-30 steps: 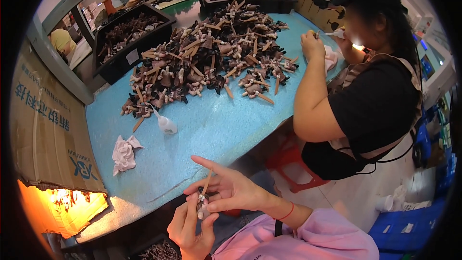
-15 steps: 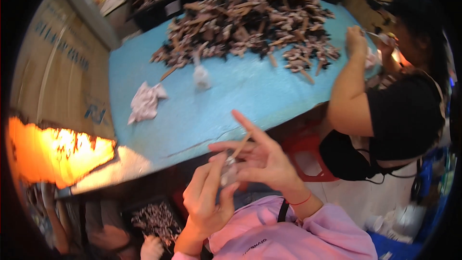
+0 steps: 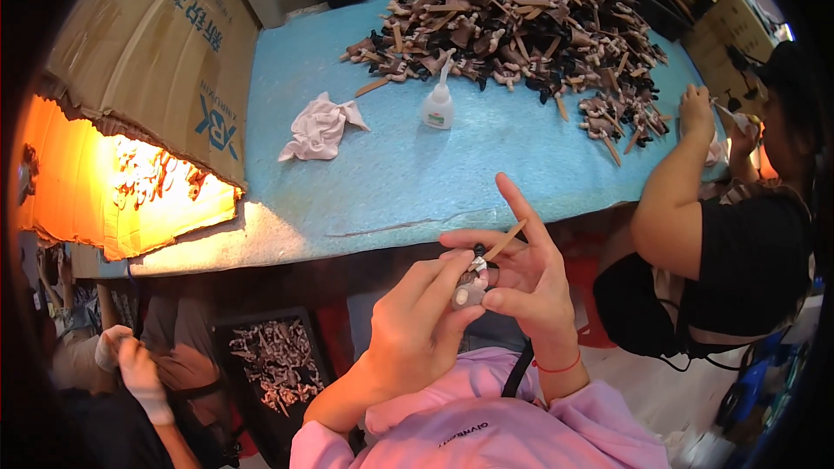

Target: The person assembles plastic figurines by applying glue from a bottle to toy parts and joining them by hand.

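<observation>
A small painted figurine (image 3: pixel 473 288), with a grey part, a pinkish middle and a black end, is held between my two hands above the near edge of the table. My left hand (image 3: pixel 415 317) pinches it with thumb and fingers from the left. From the right, my right hand (image 3: pixel 537 282) steadies it with the thumb and curled fingers, its index finger stretched out. A thin tan stick (image 3: pixel 506 241) juts from the figurine toward that index finger. Fingers partly hide the figurine, so its full shape does not show.
On the blue tabletop (image 3: pixel 391 182) lie a heap of figurines (image 3: pixel 521 26), a white squeeze bottle (image 3: pixel 439 107) and a crumpled cloth (image 3: pixel 321 128). A lit cardboard box (image 3: pixel 187 52) stands left. Below is a black tray (image 3: pixel 274 365). A co-worker (image 3: pixel 721 234) works at right, another person's hand (image 3: pixel 139 373) shows lower left.
My view has shifted, so the table contents appear farther right and higher. Both hands still hold the figurine, now seen more sharply. The other person's hands at lower left have come into fuller view.
</observation>
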A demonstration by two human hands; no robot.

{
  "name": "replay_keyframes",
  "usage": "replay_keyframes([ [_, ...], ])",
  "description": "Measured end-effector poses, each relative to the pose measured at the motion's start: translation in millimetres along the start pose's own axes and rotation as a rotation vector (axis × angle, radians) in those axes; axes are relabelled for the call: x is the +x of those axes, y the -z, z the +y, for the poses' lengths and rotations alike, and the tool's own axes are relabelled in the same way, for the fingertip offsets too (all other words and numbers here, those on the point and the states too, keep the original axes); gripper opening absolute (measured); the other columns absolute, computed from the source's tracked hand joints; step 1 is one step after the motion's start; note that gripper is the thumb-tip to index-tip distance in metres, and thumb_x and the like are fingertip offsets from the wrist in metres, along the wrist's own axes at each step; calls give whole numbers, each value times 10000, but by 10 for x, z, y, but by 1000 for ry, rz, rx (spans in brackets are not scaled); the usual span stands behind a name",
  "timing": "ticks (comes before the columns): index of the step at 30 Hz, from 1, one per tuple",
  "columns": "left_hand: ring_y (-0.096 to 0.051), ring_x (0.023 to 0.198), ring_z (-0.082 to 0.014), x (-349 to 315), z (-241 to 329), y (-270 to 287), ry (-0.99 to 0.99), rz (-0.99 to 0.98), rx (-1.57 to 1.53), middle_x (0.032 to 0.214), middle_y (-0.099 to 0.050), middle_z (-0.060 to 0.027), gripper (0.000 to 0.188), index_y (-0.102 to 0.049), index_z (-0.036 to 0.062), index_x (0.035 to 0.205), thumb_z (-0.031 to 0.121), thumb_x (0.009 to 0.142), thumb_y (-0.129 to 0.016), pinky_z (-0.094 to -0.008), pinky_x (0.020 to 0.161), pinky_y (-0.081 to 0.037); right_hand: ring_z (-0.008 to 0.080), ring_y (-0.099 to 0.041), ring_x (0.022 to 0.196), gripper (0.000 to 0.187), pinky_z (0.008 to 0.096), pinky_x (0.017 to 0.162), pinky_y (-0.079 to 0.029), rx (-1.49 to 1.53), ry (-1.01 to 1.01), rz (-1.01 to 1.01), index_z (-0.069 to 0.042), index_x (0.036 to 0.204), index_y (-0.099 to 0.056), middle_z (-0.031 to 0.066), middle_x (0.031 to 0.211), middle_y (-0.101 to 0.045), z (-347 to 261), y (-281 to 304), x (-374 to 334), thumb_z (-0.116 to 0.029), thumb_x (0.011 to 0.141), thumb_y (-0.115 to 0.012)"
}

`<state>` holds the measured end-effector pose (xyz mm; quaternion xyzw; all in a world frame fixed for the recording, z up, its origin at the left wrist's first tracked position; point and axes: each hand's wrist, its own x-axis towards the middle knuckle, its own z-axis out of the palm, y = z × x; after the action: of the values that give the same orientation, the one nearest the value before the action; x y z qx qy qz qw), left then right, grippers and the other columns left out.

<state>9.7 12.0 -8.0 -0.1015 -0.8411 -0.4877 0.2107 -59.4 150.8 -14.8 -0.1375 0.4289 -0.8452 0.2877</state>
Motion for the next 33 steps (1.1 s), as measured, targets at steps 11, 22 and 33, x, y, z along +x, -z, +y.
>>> replay_keyframes([
  [11,-533,669,-180,-114,-137,48,639,83,-1493,1118,-520,-209,326,-556,-68,797,241,898,-526,-433,537,-566,213,-583,935,595,290,768,-485,-769,283,2,16,1177,-523,175,1110,-573,-28,-34,-132,-104,646,-764],
  [22,-493,624,-142,-179,-223,34,681,10,-1832,1007,-534,-168,402,-505,-62,1123,282,916,-484,-397,546,-551,225,-603,750,401,255,595,-482,-1033,514,36,53,959,-616,161,954,-600,-85,-166,-153,-117,631,-772],
  [33,-447,561,-114,-122,-225,45,790,-10,-1968,938,-558,-101,469,-458,-47,1187,353,956,-376,-357,549,-549,174,-559,607,318,239,470,-419,-1150,701,81,23,891,-629,115,770,-606,-67,-232,-70,-63,621,-772],
])
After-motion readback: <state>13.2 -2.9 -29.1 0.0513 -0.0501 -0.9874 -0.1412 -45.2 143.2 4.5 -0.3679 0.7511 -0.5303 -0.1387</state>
